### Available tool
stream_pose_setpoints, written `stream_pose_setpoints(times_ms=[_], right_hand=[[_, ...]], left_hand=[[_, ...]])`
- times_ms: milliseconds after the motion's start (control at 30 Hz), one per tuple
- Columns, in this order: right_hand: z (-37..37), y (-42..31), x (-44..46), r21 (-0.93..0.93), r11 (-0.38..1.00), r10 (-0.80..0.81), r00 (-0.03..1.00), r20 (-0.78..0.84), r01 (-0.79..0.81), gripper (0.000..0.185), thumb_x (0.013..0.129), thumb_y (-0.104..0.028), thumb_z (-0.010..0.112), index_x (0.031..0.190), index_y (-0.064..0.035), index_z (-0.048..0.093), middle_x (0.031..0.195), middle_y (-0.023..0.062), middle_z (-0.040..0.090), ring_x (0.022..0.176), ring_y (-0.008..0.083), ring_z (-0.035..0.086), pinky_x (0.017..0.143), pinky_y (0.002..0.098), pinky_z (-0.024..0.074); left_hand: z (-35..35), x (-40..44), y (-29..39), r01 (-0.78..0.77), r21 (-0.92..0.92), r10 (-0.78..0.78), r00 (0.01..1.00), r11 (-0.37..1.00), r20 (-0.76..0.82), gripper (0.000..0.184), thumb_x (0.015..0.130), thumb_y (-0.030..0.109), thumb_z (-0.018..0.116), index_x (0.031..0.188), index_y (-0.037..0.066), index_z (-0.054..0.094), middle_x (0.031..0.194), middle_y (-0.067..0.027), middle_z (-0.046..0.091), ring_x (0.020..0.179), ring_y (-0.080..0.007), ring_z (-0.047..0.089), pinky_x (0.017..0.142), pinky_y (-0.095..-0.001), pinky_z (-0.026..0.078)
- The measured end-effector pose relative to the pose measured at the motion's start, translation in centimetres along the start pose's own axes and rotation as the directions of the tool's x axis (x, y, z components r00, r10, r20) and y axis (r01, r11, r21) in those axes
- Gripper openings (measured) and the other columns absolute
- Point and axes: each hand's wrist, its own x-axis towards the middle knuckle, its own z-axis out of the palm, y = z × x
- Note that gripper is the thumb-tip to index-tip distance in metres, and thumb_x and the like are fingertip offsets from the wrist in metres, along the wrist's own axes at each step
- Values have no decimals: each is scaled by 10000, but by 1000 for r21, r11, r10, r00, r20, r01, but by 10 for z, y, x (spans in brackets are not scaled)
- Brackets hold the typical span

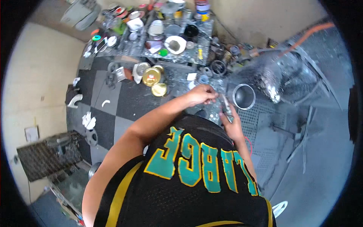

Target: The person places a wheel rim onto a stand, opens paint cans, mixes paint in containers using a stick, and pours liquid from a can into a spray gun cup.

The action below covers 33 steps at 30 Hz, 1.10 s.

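My left hand (202,94) is closed, fingertips pinched together near the upper end of a slender pale grey object (225,101); what they hold, if anything, is too small to name. My right hand (233,123) is wrapped round that slender object, just to the right of my left hand. Beyond and right of the hands stands a round container with a pale rim (244,97). A blue-grey cup (204,79) and a small white square (191,76) lie above my left hand.
Gold-lidded cans (151,76) stand on the left. Farther back, a stained workbench (124,49) carries cups, jars and a white bowl (175,45). Plastic-wrapped clutter (270,81) and an orange hose (310,32) are on the right. White scraps (89,121) lie on the checkered floor.
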Motion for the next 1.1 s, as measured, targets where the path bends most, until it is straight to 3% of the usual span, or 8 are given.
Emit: stream_pose_setpoints(times_ms=[67,100,233,333,400,667,900,1100], right_hand=[[5,-14,-3,101,963,253,967,-15,-251,542,966,-115,661,1460,9,475,1226,166,665,1121,228,618,988,350,471],[10,52,4,37,999,32,988,-154,-27,520,977,-101,649,1461,-21,477,1151,103,665,932,150,625,827,294,516],[6,57,-12,263,955,240,885,-399,-140,302,980,-110,656,1258,-31,571,1037,48,642,740,112,562,616,287,487],[-24,169,-12,107,994,84,825,-559,-28,247,973,-117,659,1202,-71,581,787,-2,574,521,83,468,426,259,386],[-28,116,-23,213,950,307,790,-530,-227,184,969,-148,662,1116,-66,587,786,19,583,515,105,486,406,262,371],[35,30,-23,277,845,533,768,-356,-458,234,963,-148,651,1182,-70,623,1049,41,692,892,137,646,580,290,525],[119,1,-19,152,686,720,693,-9,-711,249,944,-122,708,1178,-46,665,1006,29,690,846,99,624,654,306,528],[130,67,-86,-50,763,646,763,24,-644,363,951,-107,716,1284,4,621,1072,45,679,918,104,591,802,287,491]], left_hand=[[-22,3,-24,33,145,-35,999,989,6,354,1010,391,644,944,46,683,805,-42,715,657,-117,635,591,-279,514],[-37,3,-36,81,280,-70,996,957,-50,392,1015,409,622,957,26,683,814,-63,721,660,-135,649,604,-304,527],[-121,-3,-131,93,724,96,972,683,-215,478,973,462,597,924,5,732,845,-143,751,756,-255,730,708,-418,563],[-183,-36,-177,315,501,-114,913,806,-391,471,917,448,604,981,3,745,937,-241,733,874,-395,717,820,-484,547],[-238,-44,-222,422,546,-175,877,723,-447,459,891,426,618,1016,3,747,1030,-264,722,980,-420,697,885,-494,539],[-331,-59,-210,563,670,-305,826,484,-473,450,873,368,654,1176,40,705,1235,-228,682,1178,-367,647,1018,-461,514],[-400,9,-251,580,700,-279,814,417,-509,495,893,226,608,1366,82,588,1459,-170,532,1318,-373,544,1070,-468,494],[-438,49,-222,701,610,-321,712,370,-624,565,893,137,563,1456,141,520,1589,-58,359,1419,-299,425,1084,-435,487]])
